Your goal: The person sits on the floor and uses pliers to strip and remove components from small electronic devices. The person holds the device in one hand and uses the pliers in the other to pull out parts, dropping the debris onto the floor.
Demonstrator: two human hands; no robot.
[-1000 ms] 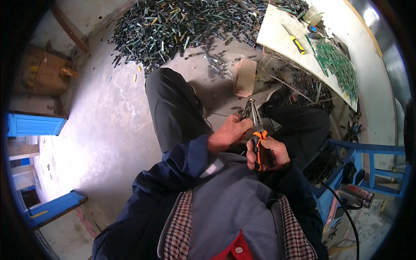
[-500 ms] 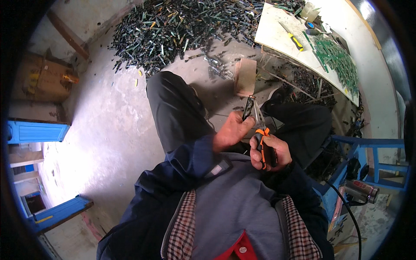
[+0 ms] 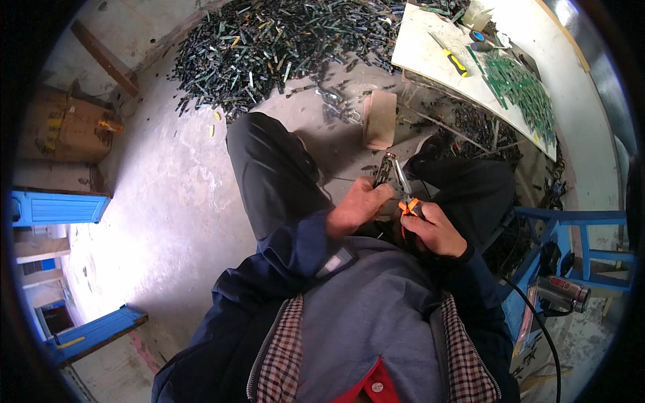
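My left hand is closed around a narrow dark piece, perhaps a stripped electronic part, which points up and away from me. A reddish, copper-coloured bit shows at its far end. Just to the right, my right hand grips long-nose pliers with orange and black handles. Their metal jaws reach toward the far end of the dark piece. Whether the tips pinch it, I cannot tell. Both hands are over my lap, between my bent knees.
A big heap of dark narrow pieces covers the floor ahead. Beyond my hands stands a brick-like block. At the right, a white board carries a yellow-handled screwdriver and green circuit strips. A metal flask is beside blue furniture.
My right hand has rolled over, so its back now faces up, and the pliers have turned with it. My left hand still holds the dark piece in nearly the same place.
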